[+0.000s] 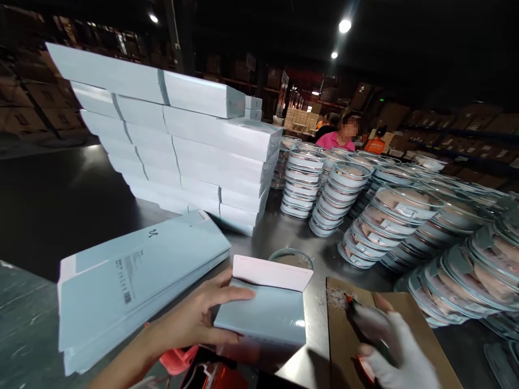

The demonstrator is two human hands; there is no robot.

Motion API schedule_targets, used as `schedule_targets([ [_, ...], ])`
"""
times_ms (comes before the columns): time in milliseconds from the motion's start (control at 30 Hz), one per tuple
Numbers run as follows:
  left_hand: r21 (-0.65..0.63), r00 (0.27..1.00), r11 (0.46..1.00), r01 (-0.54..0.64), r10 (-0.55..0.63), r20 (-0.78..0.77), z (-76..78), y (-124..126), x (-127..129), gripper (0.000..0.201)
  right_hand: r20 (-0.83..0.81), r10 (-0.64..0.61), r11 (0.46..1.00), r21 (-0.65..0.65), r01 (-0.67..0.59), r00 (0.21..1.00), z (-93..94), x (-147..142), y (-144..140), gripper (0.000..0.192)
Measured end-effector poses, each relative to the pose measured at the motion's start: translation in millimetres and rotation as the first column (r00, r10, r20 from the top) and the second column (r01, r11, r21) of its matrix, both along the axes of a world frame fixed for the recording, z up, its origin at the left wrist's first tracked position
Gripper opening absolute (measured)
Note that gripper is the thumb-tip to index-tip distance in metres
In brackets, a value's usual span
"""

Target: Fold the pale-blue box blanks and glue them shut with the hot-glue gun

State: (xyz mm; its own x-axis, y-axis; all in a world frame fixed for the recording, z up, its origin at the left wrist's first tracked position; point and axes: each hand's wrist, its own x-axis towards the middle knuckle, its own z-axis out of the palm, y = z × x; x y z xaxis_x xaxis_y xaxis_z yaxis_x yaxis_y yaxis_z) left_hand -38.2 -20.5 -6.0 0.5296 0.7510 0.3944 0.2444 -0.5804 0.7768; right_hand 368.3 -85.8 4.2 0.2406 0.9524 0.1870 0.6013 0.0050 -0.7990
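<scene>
My left hand (211, 308), bare, grips a small light-blue box (263, 310) by its left side, thumb underneath and fingers on top. A pale end flap (271, 273) of the box stands raised at its far edge. My right hand (405, 346), in a white glove with bare fingertips, is wrapped round what looks like a glue gun (371, 321), dark with an orange tip and blurred by motion. The tip points at whitish stringy residue on a brown cardboard sheet (340, 335). Behind the box sits a round glass container (291, 257), partly hidden by the flap.
Flat unfolded blue cartons (154, 275) lie piled at left. Behind them rises a wall of closed white boxes (211, 135). Tall stacks of round glass containers (389, 221) fill the right side of the metal table (279, 229). A person in pink (336, 140) is beyond the stacks.
</scene>
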Motion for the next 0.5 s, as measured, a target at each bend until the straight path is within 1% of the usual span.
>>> schedule_targets([
  [33,-0.004,1.000,1.000,-0.003,0.003,0.005,-0.5,-1.4,0.1,0.054,-0.042,0.127,0.992,0.034,-0.125,0.991,0.5,-17.5,8.0,0.083],
  [67,-0.007,1.000,1.000,-0.009,0.009,0.005,-2.0,-3.1,0.7,0.053,-0.078,0.284,0.959,0.026,-0.283,0.956,0.7,-35.2,15.4,0.096],
  [100,-0.006,1.000,1.000,-0.019,0.019,0.008,-4.8,-4.8,2.1,0.051,-0.119,0.409,0.912,0.035,-0.408,0.905,0.4,-51.6,21.5,0.103],
  [133,-0.003,0.999,0.999,-0.036,0.036,0.026,-8.8,-6.5,4.4,0.050,-0.151,0.504,0.863,0.054,-0.502,0.850,-0.3,-65.6,25.9,0.105],
  [167,0.005,0.995,0.998,-0.064,0.063,0.081,-13.7,-8.0,7.6,0.051,-0.161,0.571,0.821,0.079,-0.566,0.805,-1.4,-76.4,28.5,0.101],
  [200,0.018,0.981,0.995,-0.094,0.089,0.173,-19.1,-9.3,11.3,0.053,-0.145,0.605,0.796,0.122,-0.592,0.783,-2.5,-84.3,29.6,0.095],
  [267,0.059,0.914,0.988,-0.142,0.108,0.391,-28.2,-11.4,18.8,0.056,-0.049,0.637,0.761,0.198,-0.617,0.769,-3.9,-93.7,29.1,0.081],
  [300,0.094,0.882,0.984,-0.153,0.093,0.461,-30.8,-12.2,21.4,0.056,0.018,0.647,0.740,0.229,-0.632,0.763,-3.6,-97.0,28.5,0.077],
  [333,0.137,0.877,0.979,-0.153,0.070,0.476,-31.6,-13.0,22.8,0.054,0.089,0.654,0.711,0.265,-0.651,0.751,-2.4,-100.2,28.4,0.076],
  [367,0.186,0.900,0.973,-0.140,0.047,0.434,-30.5,-13.6,22.8,0.047,0.162,0.659,0.673,0.310,-0.672,0.735,-0.4,-103.8,29.0,0.075],
  [433,0.263,0.965,0.960,-0.098,0.027,0.259,-24.1,-14.2,19.5,0.028,0.296,0.653,0.583,0.390,-0.713,0.697,5.0,-111.5,32.5,0.071],
  [500,0.275,0.994,0.960,-0.050,0.021,0.109,-15.6,-13.9,14.7,0.018,0.393,0.628,0.516,0.436,-0.738,0.672,9.2,-117.1,37.2,0.065],
])
